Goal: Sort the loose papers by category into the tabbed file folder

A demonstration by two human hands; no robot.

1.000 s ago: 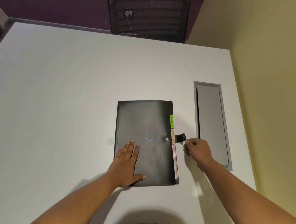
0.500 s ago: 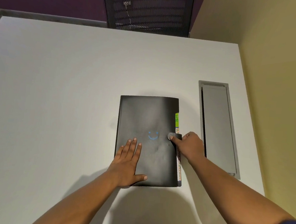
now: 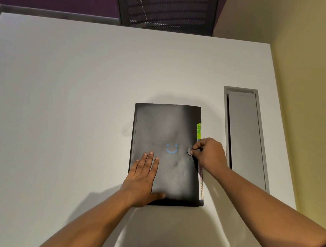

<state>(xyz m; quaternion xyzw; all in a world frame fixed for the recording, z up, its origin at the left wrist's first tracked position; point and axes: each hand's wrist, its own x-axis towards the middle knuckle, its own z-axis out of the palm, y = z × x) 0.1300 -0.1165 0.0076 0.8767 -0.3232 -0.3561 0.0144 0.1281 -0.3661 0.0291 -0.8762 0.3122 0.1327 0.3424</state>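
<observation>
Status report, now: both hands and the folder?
Left hand flat on black folder. Right hand pinching snap. Folder closed, no loose papers visible.

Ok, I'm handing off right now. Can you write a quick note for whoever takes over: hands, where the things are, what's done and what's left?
Left hand: flat on the folder, lower left of the cover, holding it down.
Right hand: fingertips pinched at the snap on the folder's right edge; whether it is fastened can't be told.
Folder: closed, flat on the table, coloured tabs sticking out on the right side, beside the grey hatch.
Done: no loose papers lie in view, so sorting looks finished.
Left: likely only confirming the snap, then letting go.
</observation>
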